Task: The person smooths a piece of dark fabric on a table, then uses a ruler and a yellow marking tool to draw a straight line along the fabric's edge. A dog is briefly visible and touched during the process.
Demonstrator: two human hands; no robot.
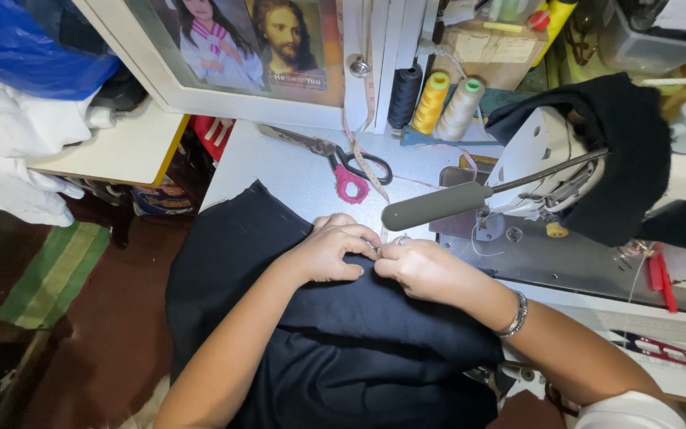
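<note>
A large piece of black fabric [343, 349] lies over the front of a grey sewing table [279, 171] and hangs toward my lap. My left hand [331, 250] and my right hand [422, 268] meet at the cloth's upper edge, fingers curled and pinching it between them. A small shiny thing, perhaps a pin, shows between the fingertips; I cannot tell which hand has it. My right wrist wears a silver bracelet [515, 316]. The hands rest just left of the sewing machine [541, 171].
Pink-handled scissors [343, 171] and a measuring tape lie behind the hands. Three thread cones [434, 102] stand at the back. Black cloth [621, 151] drapes the machine. Red thread snips [660, 348] lie at the right. A framed picture [256, 48] leans at the back.
</note>
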